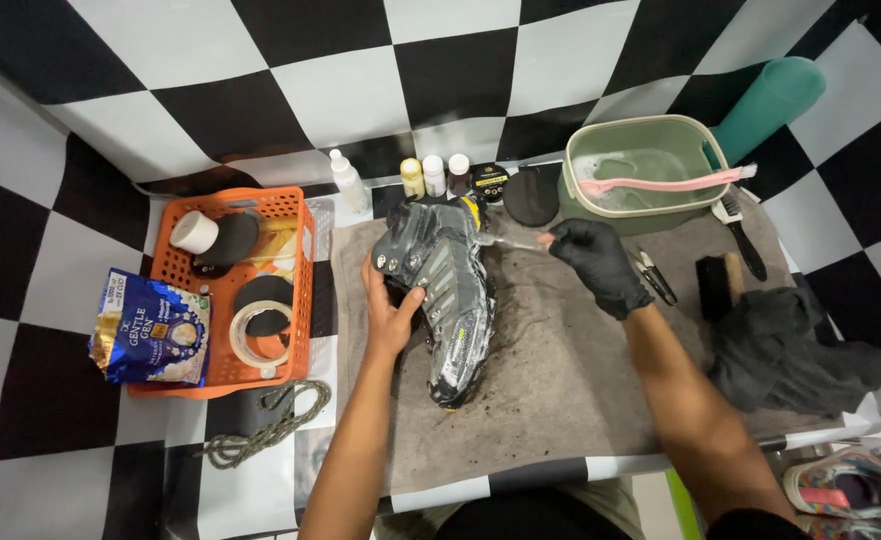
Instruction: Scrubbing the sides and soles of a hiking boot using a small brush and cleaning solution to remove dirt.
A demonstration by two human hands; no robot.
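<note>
A dark grey sneaker (447, 290), wet and soapy, lies on its side on a grey towel (560, 390). My bare left hand (388, 310) grips its left side and holds it steady. My right hand (597, 262), in a black glove, holds a thin clear-handled brush (508, 241) whose tip touches the shoe's upper end near the heel. Dark dirt specks lie on the towel beside the sole.
A green basin (650, 205) of soapy water with a pink brush (660, 183) stands at the back right. Small bottles (432, 175) line the back. An orange basket (300, 300) with tape rolls, a blue packet (152, 328) and shoelaces (265, 432) sit left; a black cloth (790, 345) and brushes right.
</note>
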